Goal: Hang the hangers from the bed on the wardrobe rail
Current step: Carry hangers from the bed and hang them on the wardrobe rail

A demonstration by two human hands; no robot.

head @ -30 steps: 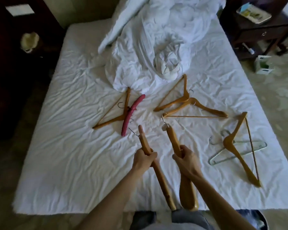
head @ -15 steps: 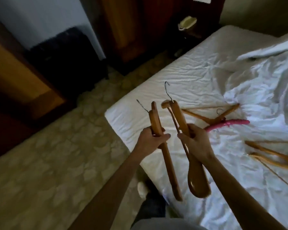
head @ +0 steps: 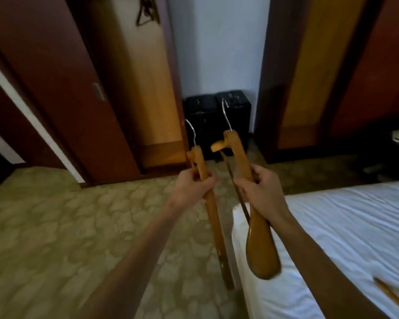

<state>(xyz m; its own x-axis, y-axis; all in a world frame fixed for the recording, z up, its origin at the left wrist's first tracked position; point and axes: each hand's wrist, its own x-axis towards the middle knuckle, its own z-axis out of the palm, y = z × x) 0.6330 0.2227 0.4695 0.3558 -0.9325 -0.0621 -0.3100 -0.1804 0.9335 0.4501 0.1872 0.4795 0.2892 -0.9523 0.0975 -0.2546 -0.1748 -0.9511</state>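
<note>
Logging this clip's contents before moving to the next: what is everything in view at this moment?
wooden hangers in hand: two, amber, metal hooks up, one per hand
hanger on bed: one, amber, only an end shows, lower right
bed: one, white sheet, right
suitcases: two, black, against the white wall
wardrobe door: dark red-brown, left
hanger in wardrobe: dark, top, blurred
floor: patterned beige
left hand: grips one hanger
right hand: grips the other

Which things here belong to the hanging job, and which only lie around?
For the job:
- left hand, slim wooden hanger
- right hand, broad wooden hanger
- hanger on bed
- open wardrobe

Lying about:
- black suitcases
- patterned floor
</note>
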